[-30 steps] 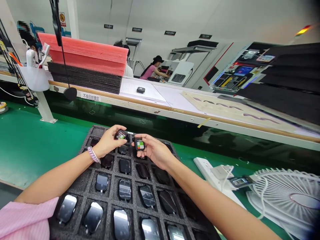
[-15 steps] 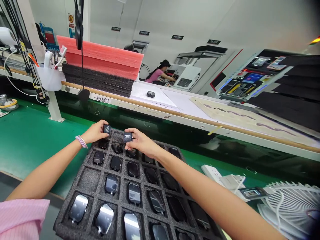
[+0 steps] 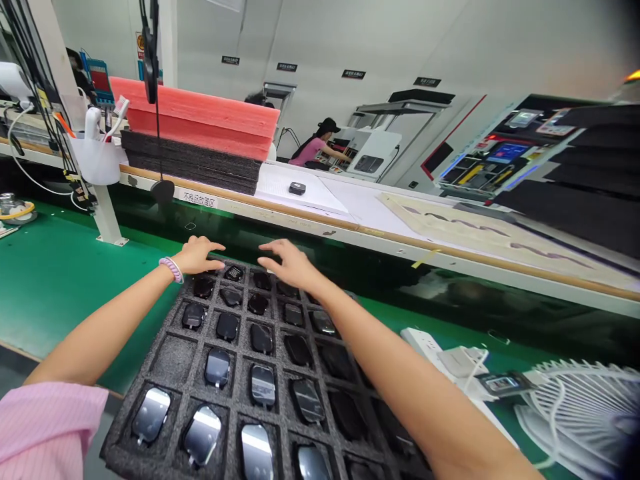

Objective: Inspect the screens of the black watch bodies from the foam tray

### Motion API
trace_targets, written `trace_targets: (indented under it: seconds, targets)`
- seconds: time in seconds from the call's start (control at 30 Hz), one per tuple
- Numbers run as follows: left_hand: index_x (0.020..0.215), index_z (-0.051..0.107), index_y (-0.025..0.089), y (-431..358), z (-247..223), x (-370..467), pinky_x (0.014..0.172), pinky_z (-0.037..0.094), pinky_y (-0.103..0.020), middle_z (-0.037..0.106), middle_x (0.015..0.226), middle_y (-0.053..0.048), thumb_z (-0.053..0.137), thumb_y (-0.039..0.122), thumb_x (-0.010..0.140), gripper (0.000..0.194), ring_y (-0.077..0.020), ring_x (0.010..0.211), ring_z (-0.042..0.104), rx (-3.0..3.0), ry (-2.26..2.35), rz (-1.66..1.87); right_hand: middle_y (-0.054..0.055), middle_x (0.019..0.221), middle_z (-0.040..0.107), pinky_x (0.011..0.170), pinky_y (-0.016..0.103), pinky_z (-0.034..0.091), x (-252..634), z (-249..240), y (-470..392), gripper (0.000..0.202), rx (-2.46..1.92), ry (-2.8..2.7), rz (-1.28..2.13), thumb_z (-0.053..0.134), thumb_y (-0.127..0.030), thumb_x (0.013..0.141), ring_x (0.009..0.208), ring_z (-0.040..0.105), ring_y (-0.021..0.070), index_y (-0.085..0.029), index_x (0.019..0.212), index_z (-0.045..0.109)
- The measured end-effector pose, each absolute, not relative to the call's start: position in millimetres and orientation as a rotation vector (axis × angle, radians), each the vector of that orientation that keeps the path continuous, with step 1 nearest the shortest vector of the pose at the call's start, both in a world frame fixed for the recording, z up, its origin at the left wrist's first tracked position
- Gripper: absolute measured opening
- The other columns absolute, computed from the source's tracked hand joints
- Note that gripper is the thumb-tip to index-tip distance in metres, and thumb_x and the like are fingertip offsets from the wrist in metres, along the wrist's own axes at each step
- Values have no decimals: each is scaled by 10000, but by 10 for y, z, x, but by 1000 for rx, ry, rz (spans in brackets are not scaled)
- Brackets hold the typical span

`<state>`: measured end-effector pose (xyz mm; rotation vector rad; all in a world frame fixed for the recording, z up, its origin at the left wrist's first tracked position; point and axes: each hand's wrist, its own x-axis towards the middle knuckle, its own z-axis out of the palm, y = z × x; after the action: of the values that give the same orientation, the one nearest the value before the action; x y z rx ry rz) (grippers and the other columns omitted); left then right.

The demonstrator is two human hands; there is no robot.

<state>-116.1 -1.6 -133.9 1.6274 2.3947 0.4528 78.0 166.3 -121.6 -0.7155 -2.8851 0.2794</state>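
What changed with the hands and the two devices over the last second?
Both hands let go: the left hand and right hand, which each held a small device, now rest empty and open over the foam tray's far row. The tray stayed on the green mat.

Watches (image 3: 227, 326) in foam tray (image 3: 173, 363) on mat (image 3: 55, 280), fan (image 3: 585, 407) right, shelf (image 3: 350, 223) behind

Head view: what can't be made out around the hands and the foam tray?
- Pockets under the left hand and right hand: hidden by the hands.
- Foam tray near edge: cut off by the frame bottom.
- Far-row devices: too small for detail.
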Motion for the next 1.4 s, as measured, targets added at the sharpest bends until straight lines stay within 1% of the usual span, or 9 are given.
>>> trace_targets:
  seconds: [0.17,0.33,0.53,0.73,0.87,0.93,1.03,1.2,1.4]
  targets:
    - [1066,741,206,537,-1260,-499,1048,399,-402,644,1161,-123,562,402,928,299,-315,1198,497,1746,2348,345,146,1015,638,909,477,426,1154,-1223,1958,225,-1011,-2966,39,613,-314,1003,1018,610,345,-141,919,729]
    - [956,708,61,849,-1381,-64,1057,369,-511,577,1225,-254,752,345,813,321,-416,1252,448,1614,2476,390,170,1130,608,892,415,435,1325,-1473,1819,238,-956,-2977,-76,658,-339,996,1104,569,339,-114,1066,698]
    - [932,608,143,778,-1362,-133,904,473,-383,647,967,-104,748,196,795,203,-295,1020,628,1519,2245,734,199,1144,604,937,481,411,1360,-1542,1725,204,-940,-2885,17,649,-333,995,1140,543,387,-138,976,705]
    - [936,502,150,627,-1286,-95,537,393,-197,560,763,0,567,215,922,93,-91,587,558,1221,1826,1103,121,965,663,789,363,460,1355,-1504,1767,102,-944,-2754,403,707,-205,895,956,637,323,-172,915,613]
    - [837,460,159,486,-1263,11,454,260,-178,442,694,43,562,230,909,144,-42,490,383,1049,1692,1257,83,915,681,657,295,462,1420,-1425,1720,77,-877,-2634,731,513,-227,999,727,639,218,-176,1053,529]
    - [870,475,161,415,-1270,61,438,207,-188,428,682,57,583,194,874,113,-40,467,331,994,1663,1292,66,919,682,558,250,425,1456,-1412,1670,171,-744,-2495,1174,471,-313,1019,582,570,152,-176,1113,514]
    - [975,529,156,330,-1308,115,491,290,-197,516,745,39,593,140,843,148,-57,527,405,1010,1713,1366,51,900,665,482,210,358,1490,-1477,1568,369,-487,-1922,2007,669,-451,901,514,487,104,-175,1120,559]
    - [1037,583,153,259,-1410,113,820,449,-266,641,949,-15,639,85,784,267,-147,878,576,1268,1878,1421,59,981,673,725,268,544,1506,-1658,1398,409,-336,-1475,2398,867,-386,765,785,658,168,-177,1042,651]
    - [1081,576,183,234,-1472,77,776,459,-278,653,971,-15,612,145,787,298,-173,860,598,1406,1944,1350,47,1116,661,946,317,551,1544,-1663,1376,503,-244,-1553,2384,903,-382,776,943,686,182,-215,1185,661]
